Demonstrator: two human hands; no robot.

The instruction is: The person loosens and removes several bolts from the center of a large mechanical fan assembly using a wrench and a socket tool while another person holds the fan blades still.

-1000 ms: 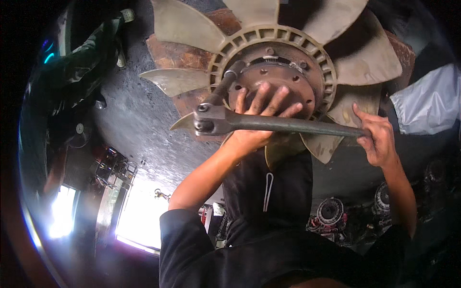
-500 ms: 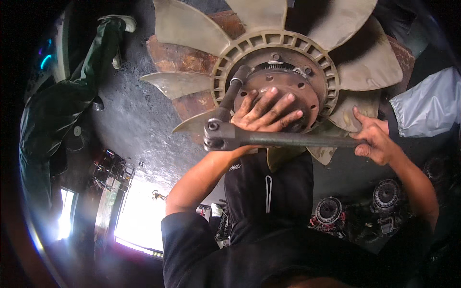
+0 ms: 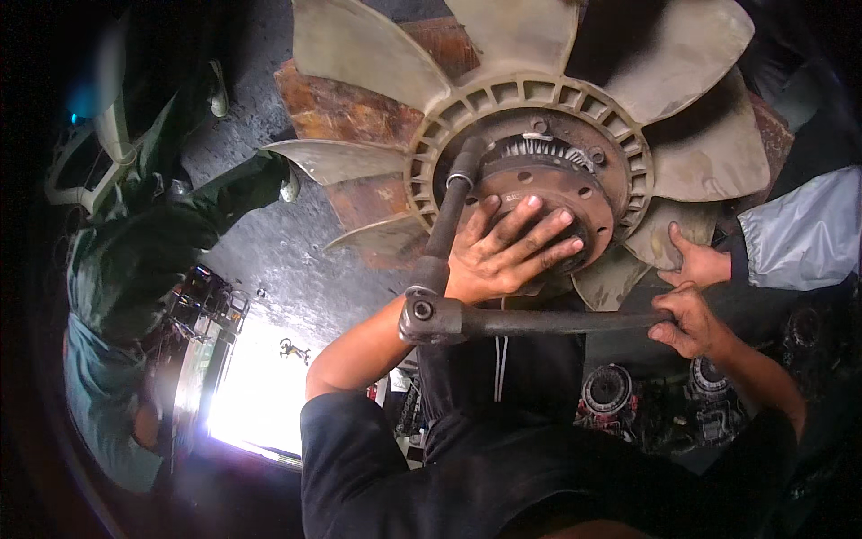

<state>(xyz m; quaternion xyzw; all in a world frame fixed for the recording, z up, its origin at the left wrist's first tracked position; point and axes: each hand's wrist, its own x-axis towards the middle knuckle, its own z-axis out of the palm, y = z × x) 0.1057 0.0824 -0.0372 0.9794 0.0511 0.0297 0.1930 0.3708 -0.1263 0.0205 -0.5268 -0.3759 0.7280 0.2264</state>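
A large pale fan (image 3: 368,54) with broad blades has a rusty round hub plate (image 3: 597,211) at its centre. My left hand (image 3: 498,256) lies on this plate with its fingers spread, behind the tool's bar. With my right hand (image 3: 688,323) I grip the far right end of a long breaker bar (image 3: 557,323). From the bar's hinged head at left, an extension with a socket (image 3: 463,166) runs up to the left side of the hub, inside the fan's ring. Whatever the socket sits on is hidden.
A co-worker's hand (image 3: 696,260) in a grey sleeve (image 3: 799,238) touches a lower right blade. Rusty brown sheet (image 3: 350,112) lies behind the fan. Another person in dark green clothes (image 3: 135,260) is at left. Round machine parts (image 3: 607,389) stand at lower right.
My right hand and the breaker bar have come down toward me, away from the co-worker's hand. My left hand stays on the hub plate. The person at left has shifted position.
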